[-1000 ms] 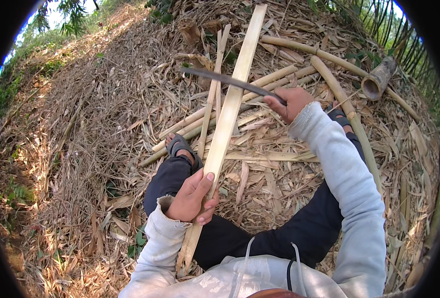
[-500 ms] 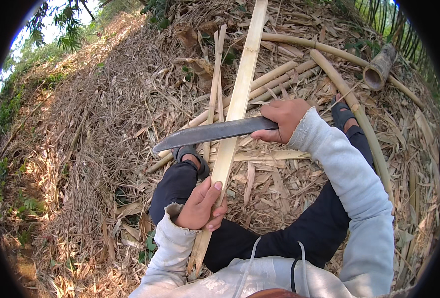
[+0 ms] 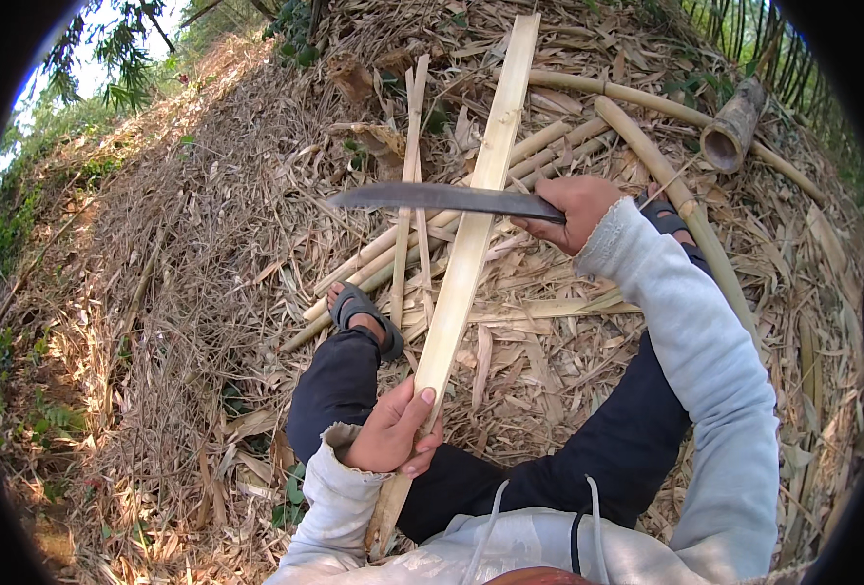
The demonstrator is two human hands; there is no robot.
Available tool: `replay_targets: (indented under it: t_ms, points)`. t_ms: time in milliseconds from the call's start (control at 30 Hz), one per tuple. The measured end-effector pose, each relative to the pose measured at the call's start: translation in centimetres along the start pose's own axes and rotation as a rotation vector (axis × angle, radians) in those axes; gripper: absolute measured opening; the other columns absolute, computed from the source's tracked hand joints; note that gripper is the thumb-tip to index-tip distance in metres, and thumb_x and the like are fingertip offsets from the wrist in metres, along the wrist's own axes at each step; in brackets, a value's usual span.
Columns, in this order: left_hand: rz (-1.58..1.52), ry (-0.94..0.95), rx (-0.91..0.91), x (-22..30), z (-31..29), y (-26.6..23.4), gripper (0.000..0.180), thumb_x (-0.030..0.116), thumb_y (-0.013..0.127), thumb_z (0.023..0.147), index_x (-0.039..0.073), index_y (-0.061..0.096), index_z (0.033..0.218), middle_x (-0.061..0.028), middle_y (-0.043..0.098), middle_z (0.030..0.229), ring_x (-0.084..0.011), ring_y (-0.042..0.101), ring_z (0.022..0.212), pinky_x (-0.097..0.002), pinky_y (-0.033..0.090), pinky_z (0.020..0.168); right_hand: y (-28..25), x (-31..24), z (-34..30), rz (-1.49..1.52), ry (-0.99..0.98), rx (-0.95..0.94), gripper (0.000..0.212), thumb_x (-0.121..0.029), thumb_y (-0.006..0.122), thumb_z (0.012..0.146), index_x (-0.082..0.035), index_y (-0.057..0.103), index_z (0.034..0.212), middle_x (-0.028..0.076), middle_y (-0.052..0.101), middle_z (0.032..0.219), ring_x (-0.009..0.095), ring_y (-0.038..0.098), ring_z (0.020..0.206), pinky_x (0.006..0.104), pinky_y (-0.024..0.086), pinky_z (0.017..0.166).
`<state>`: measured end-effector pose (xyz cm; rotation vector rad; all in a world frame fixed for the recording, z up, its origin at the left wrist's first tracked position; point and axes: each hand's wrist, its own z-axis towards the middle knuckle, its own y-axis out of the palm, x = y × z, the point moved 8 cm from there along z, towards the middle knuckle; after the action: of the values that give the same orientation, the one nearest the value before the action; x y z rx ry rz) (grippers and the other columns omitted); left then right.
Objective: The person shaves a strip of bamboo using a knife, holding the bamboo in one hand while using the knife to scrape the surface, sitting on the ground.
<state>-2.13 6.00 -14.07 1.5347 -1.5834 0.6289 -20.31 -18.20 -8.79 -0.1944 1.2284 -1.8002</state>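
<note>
A long pale split bamboo strip (image 3: 461,278) slants away from my lap, its inner face up. My left hand (image 3: 395,429) grips it near its lower end, thumb on top. In my right hand (image 3: 580,213) is a machete (image 3: 451,199), held by the handle, which my fingers mostly hide. The dark blade points left and lies across the strip beyond its middle; I cannot tell whether it touches the wood. Two thin bamboo slats (image 3: 412,185) stand out beyond the blade on the left.
Several bamboo poles (image 3: 378,255) lie on the leaf-littered ground between my sandalled feet. A curved pole (image 3: 675,190) runs along my right leg, near a thick hollow bamboo piece (image 3: 732,132). Cut stumps (image 3: 373,141) stick up ahead. Dry brush (image 3: 198,244) covers the left slope.
The machete has moved farther along the strip, away from me and slightly right, its blade now tilting down toward the handle. The strip's far end has come into view. My left hand stays in place.
</note>
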Motion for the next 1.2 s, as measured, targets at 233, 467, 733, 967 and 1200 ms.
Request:
replay_targets:
  t_ms: [233,467,733,967,1200]
  points:
    - [0.019,-0.066,-0.044,-0.2,0.5,1.1,0.019,0.026,0.031,0.106,0.009,0.04,0.11,-0.0046,0.039,0.056,-0.0116,0.035,0.033,-0.0257,0.034,0.032,-2.3,11.0,0.3,0.043,0.445,0.179,0.033,-0.04,0.06,0.093,-0.008,0.067,0.088,0.018,0.058,0.064,0.037,0.056,0.06,0.0408,0.045,0.057]
    - [0.069,0.004,0.015,-0.3,0.7,0.3,0.022,0.025,0.03,0.106,0.009,0.04,0.118,-0.0046,0.04,0.056,-0.0116,0.036,0.033,-0.0258,0.035,0.033,0.8,5.6,0.3,-0.108,0.094,-0.103,0.031,-0.043,0.065,0.086,-0.012,0.062,0.086,0.011,0.065,0.076,0.034,0.065,0.08,0.0451,0.052,0.073]
    - [0.068,-0.087,-0.021,-1.0,1.0,1.0,0.02,0.024,0.031,0.106,0.008,0.039,0.116,-0.0044,0.04,0.056,-0.0114,0.035,0.033,-0.0256,0.035,0.032,-0.9,12.4,-1.3,0.07,0.521,0.022,0.047,-0.056,0.061,0.088,-0.01,0.071,0.084,0.016,0.064,0.068,0.036,0.061,0.067,0.0417,0.048,0.066]
    - [-0.029,-0.097,-0.109,-1.5,-0.2,1.0,0.025,0.023,0.03,0.106,0.008,0.036,0.126,-0.0035,0.041,0.058,-0.0107,0.037,0.034,-0.0254,0.035,0.034,-3.2,11.6,-0.8,-0.079,0.246,0.198,0.028,-0.033,0.062,0.09,-0.006,0.066,0.087,0.015,0.065,0.071,0.037,0.063,0.069,0.0434,0.051,0.067]
    - [-0.009,-0.027,-0.032,-1.2,-1.1,0.9,0.025,0.029,0.037,0.103,0.005,0.041,0.095,-0.0059,0.039,0.054,-0.0117,0.033,0.032,-0.0271,0.032,0.031,-4.5,6.1,-1.6,0.027,0.055,0.336,0.023,-0.024,0.068,0.086,-0.004,0.061,0.077,0.015,0.057,0.063,0.035,0.058,0.06,0.0422,0.047,0.06]
